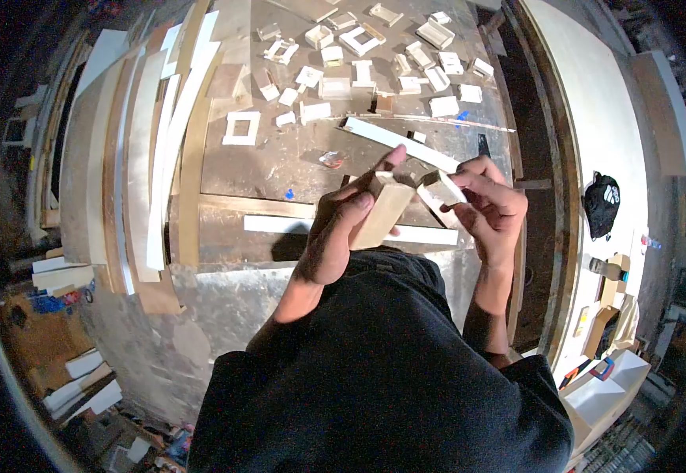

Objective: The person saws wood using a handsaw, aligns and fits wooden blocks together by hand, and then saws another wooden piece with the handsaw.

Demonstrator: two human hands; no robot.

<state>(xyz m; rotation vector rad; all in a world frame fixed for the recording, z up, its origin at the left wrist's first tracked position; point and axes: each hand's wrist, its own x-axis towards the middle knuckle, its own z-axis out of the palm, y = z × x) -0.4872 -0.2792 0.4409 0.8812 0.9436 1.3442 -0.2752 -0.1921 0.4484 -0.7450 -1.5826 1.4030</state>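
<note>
My left hand [341, 225] is closed round a wooden block [382, 211], thumb on its near face and a finger pointing up past it. In my right hand [491, 201] is a small wooden frame [441, 197], pinched between thumb and fingers and tilted. The frame's left corner is close beside the block; whether they touch I cannot tell. Behind both hands a pale wooden strip [394, 142] lies slantwise on the workbench [272, 169]. Another white strip [280, 225] runs along the near edge, partly hidden by my left hand and the block.
Many small wooden frames and box pieces [363, 73] are scattered over the far part of the bench. Long boards [138, 150] are stacked at the left. On the right, a pale panel [595, 118] carries a black cap [602, 205]. A blue scrap [289, 194] lies near my left hand.
</note>
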